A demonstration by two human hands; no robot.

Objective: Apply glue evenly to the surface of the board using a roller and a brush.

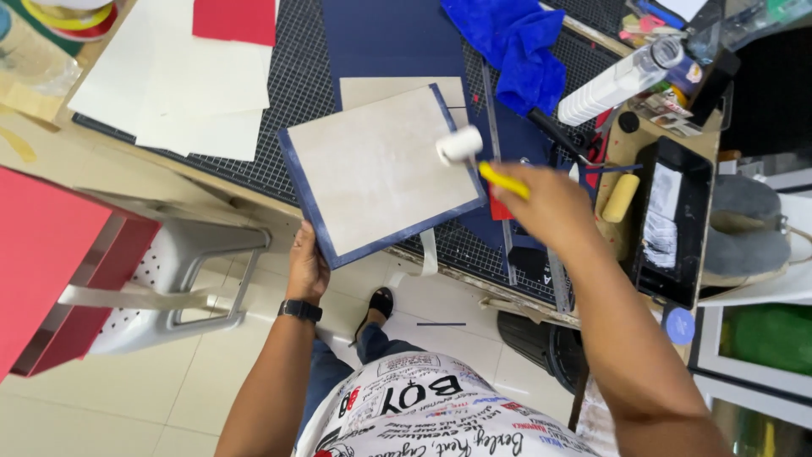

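— Any packages or labels near the black paint tray?
— A clear plastic bottle with a white label lay beyond it; a round blue sticker sat below it.

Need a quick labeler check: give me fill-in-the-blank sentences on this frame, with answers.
1. The right hand holds a small white roller by its ____ handle.
2. The left hand supports the near corner of the beige board, whose border is dark ____.
3. The black tray lies on the person's ____ side.
4. A blue ____ lies crumpled at the mat's far edge.

Answers: yellow; blue; right; cloth
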